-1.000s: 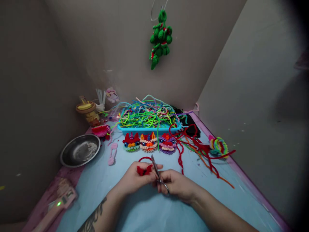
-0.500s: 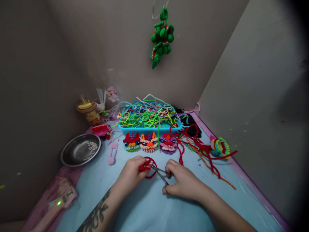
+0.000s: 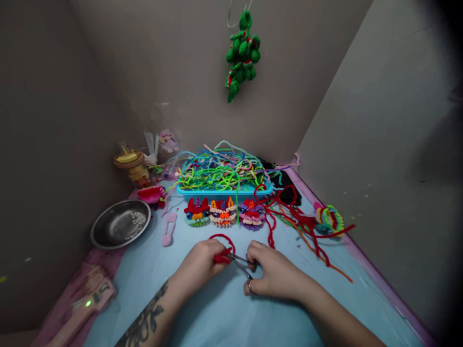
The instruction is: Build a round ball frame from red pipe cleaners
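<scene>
A pale blue cloth [image 3: 231, 313] covers the table, with grey walls beyond. The left hand [image 3: 202, 255] pinches a small red fuzzy piece [image 3: 221, 257], fingers closed on it; a red strand loops above. The right hand [image 3: 271, 270] grips scissors [image 3: 239, 259], thumb and fingers spread at the handles, blade ends against the piece. From that piece, three colourful fuzzy heads [image 3: 223, 213] stand from eleven to one o'clock, a blue tray [image 3: 224, 194] lies farther at twelve, loose red strands [image 3: 307, 224] between two and three, and a metal bowl [image 3: 115, 231] between nine and ten.
</scene>
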A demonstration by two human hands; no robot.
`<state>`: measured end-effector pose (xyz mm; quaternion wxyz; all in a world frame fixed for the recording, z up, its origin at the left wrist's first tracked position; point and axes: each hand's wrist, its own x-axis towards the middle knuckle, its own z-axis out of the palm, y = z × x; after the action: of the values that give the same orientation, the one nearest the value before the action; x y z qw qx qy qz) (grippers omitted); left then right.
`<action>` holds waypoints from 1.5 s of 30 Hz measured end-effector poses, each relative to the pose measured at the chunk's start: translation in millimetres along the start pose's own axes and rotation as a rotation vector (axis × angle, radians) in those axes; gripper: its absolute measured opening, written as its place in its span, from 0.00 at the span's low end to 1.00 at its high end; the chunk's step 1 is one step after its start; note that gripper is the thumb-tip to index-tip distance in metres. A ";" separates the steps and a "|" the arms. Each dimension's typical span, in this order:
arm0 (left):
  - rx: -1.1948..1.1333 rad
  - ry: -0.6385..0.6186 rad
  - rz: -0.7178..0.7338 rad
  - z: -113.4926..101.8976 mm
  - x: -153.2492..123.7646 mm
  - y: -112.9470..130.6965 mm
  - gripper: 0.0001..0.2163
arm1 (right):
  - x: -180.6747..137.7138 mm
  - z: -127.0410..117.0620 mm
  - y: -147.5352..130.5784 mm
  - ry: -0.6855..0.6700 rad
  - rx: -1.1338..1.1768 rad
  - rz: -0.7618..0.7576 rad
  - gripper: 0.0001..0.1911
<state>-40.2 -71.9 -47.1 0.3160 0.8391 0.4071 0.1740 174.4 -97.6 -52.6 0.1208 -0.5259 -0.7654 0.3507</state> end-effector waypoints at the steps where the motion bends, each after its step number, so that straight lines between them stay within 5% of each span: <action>1: 0.000 -0.004 -0.003 0.0 0.0 -0.5 0.06 | 0.1 0.0 0.3 -0.003 0.014 -0.006 0.19; 26: -0.166 0.055 -0.087 -5.1 0.1 -0.3 0.03 | 2.5 3.8 8.4 0.010 0.258 -0.019 0.14; 30: -0.366 0.129 -0.096 -5.3 -0.9 -0.3 0.16 | 5.4 5.7 13.2 0.049 0.258 -0.003 0.14; 38: -0.306 0.289 -0.149 -5.3 1.7 4.2 0.08 | 7.4 7.9 14.4 0.072 0.242 0.012 0.15; 45: -0.344 0.232 -0.139 -7.2 1.4 5.0 0.07 | 2.5 6.5 10.5 -0.029 0.218 0.009 0.11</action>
<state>-40.4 -70.3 -38.4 0.4167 0.7172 0.4619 0.3139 177.3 -96.0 -64.8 0.1647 -0.5079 -0.7221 0.4398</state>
